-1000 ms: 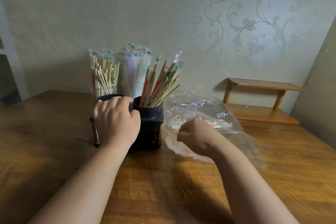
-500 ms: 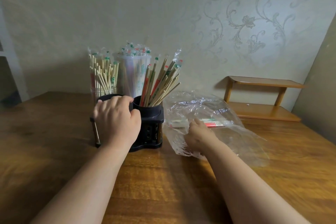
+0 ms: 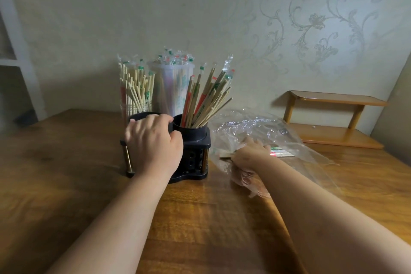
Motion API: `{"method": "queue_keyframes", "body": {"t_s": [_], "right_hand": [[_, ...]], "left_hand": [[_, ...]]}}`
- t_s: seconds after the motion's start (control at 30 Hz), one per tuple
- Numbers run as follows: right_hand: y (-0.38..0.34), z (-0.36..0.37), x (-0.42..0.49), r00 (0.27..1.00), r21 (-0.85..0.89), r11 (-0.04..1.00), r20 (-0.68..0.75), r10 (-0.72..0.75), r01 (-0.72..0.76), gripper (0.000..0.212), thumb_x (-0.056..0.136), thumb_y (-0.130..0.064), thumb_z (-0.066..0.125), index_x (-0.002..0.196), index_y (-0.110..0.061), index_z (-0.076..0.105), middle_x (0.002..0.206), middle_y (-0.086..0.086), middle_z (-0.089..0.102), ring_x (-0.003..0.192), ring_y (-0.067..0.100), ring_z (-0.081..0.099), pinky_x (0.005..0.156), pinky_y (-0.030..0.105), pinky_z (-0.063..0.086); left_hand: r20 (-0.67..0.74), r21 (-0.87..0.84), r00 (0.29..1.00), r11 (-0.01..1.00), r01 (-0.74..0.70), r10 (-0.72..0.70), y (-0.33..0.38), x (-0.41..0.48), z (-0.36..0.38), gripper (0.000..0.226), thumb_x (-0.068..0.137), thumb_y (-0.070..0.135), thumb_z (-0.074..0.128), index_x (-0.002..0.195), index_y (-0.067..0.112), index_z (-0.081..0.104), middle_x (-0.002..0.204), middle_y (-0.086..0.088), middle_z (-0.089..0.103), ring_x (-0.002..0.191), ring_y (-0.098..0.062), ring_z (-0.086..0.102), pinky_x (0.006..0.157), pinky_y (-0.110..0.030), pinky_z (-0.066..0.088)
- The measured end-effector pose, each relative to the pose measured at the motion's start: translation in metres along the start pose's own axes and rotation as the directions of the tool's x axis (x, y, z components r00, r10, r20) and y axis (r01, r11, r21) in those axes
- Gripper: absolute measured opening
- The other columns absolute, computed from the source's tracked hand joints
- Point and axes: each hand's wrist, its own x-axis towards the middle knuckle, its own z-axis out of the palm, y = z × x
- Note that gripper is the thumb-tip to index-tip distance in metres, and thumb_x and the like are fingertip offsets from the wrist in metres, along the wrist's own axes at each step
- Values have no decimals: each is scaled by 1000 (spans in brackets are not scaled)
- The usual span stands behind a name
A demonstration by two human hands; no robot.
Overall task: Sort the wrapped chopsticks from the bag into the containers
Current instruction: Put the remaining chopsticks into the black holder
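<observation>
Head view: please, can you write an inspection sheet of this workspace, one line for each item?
Surface: glossy wooden table.
Job's things: black holder, right compartment filled with chopsticks; clear bag with few wrapped chopsticks inside; jar and tub, both full, behind.
Clutter: nothing seen.
Hands: left hand holds the holder's left compartment; right hand inside the bag, grip unclear.
Cables: nothing seen.
Surroundings: patterned wall; wooden shelf at far right.
</observation>
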Motion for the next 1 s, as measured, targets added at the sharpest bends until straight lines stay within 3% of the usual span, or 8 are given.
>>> {"method": "queue_keyframes", "body": {"t_s": [0.17, 0.3, 0.47, 0.57, 0.77, 0.93, 1.0], "right_hand": [[0, 4, 6, 996, 78, 997, -89, 20, -13, 38, 91, -30, 54, 129, -32, 51, 135, 2, 48, 133, 28, 36, 101, 43, 26], [1, 5, 3, 989, 36, 997, -138, -57, 63, 28, 89, -25, 58, 116, -32, 54, 110, -3, 58, 115, 23, 51, 88, 40, 24], [5, 2, -2, 976, -135, 982, -154, -152, 132, 37, 92, -27, 56, 130, -25, 58, 133, 2, 50, 126, 28, 44, 101, 43, 30], [8, 4, -9, 981, -60, 994, -167, -101, 92, 34, 92, -22, 58, 125, -16, 58, 127, 7, 54, 119, 29, 53, 97, 38, 38], [10, 7, -20, 976, -6, 996, -201, -86, 87, 36, 96, -20, 51, 131, -26, 53, 130, 6, 57, 121, 27, 52, 104, 36, 36], [10, 1, -19, 982, -109, 987, -135, -132, 118, 26, 86, -15, 65, 112, -21, 63, 115, 4, 64, 104, 25, 60, 84, 31, 43], [10, 0, -21, 978, -121, 987, -165, -125, 106, 20, 88, -16, 61, 107, -20, 63, 109, 5, 65, 97, 25, 61, 76, 30, 43]], "left_hand": [[2, -3, 1000, 1000, -1, 1, 0, 1, 0, 36, 78, 24, 48, 103, 16, 72, 100, -4, 71, 100, -31, 59, 108, -49, 30], [13, -1, 1000, 1000, 0, 0, 1, 0, -1, 37, 79, 25, 47, 104, 17, 72, 102, -4, 71, 101, -31, 59, 108, -48, 29], [8, -2, 1000, 1000, -6, 6, 1, 0, -2, 36, 79, 24, 47, 103, 16, 72, 101, -4, 71, 99, -31, 59, 107, -49, 31], [9, -2, 1000, 1000, -3, 3, 1, 0, -2, 36, 78, 24, 47, 103, 16, 72, 101, -4, 71, 99, -31, 60, 107, -48, 31], [4, -5, 1000, 1000, -2, 2, 1, 0, -2, 36, 78, 23, 47, 102, 16, 72, 99, -5, 71, 98, -32, 60, 106, -50, 33], [4, -2, 1000, 1000, -2, 2, 1, 0, -1, 36, 78, 23, 47, 103, 16, 72, 99, -5, 71, 97, -33, 60, 105, -51, 34], [4, -2, 1000, 1000, -2, 2, 1, 0, -1, 37, 78, 23, 47, 103, 16, 72, 99, -5, 71, 98, -33, 60, 106, -51, 34]]}}
